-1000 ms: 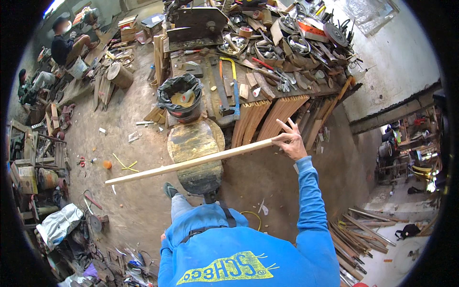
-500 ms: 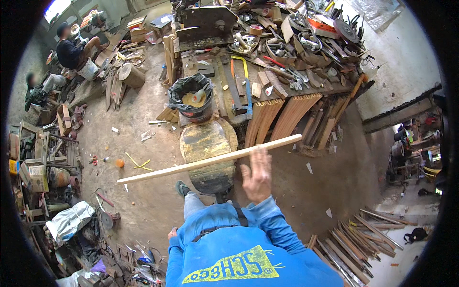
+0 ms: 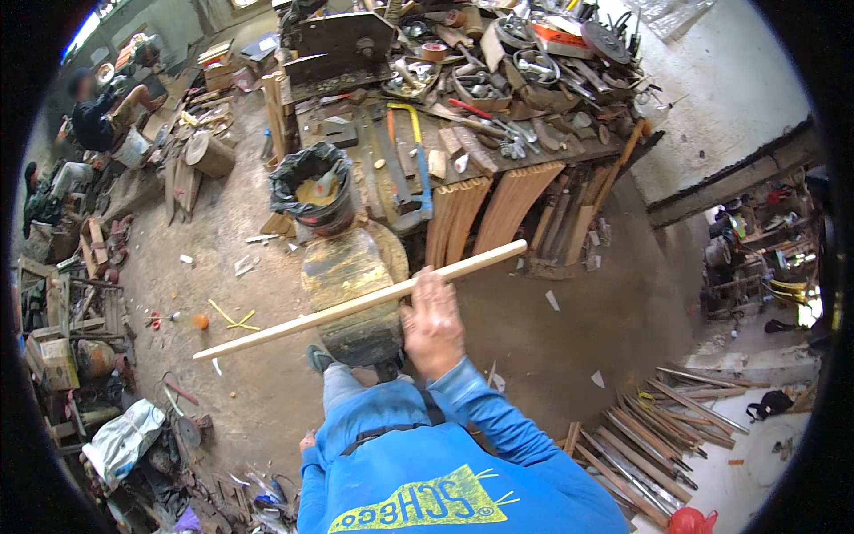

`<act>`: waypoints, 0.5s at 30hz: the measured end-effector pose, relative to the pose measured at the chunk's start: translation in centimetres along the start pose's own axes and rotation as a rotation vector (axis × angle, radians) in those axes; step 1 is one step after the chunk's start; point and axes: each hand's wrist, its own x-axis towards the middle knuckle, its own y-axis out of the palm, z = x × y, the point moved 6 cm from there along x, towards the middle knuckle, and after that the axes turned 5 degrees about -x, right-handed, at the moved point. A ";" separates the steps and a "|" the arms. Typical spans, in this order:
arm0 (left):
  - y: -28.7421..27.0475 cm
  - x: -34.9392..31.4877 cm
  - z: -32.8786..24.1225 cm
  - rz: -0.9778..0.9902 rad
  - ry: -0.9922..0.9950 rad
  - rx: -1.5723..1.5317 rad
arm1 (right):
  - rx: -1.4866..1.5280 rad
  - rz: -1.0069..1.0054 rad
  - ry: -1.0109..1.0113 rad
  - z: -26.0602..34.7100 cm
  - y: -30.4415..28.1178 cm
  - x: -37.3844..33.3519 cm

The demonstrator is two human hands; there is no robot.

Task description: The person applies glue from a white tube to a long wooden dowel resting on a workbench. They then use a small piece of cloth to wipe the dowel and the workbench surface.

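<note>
Above the round stump (image 3: 356, 294), the right hand (image 3: 433, 325) grips a long wooden strip (image 3: 356, 303) near its middle, keeping it balanced; the left hand is hidden.

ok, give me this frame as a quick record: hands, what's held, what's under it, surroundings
right hand: grips a long pale wooden stick near its middle
left hand: low at the side, only partly seen
stick: slanted, its right end higher, over a worn round block
bin: black-lined, beside the workbench
workbench: cluttered with tools, planks leaning on it
floor: loose wooden slats at lower right
</note>
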 end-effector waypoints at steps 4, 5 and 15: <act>-0.4 1.0 -1.0 -0.001 0.032 -0.001 | -0.095 -0.206 0.093 -14.7 -2.6 2.1; -0.3 1.1 -1.2 -0.001 0.045 -0.007 | -0.043 -0.192 0.129 -18.2 -3.1 2.4; -3.8 -2.4 -2.4 -0.229 0.146 -0.141 | 0.032 -0.100 -0.128 -5.0 -0.9 1.1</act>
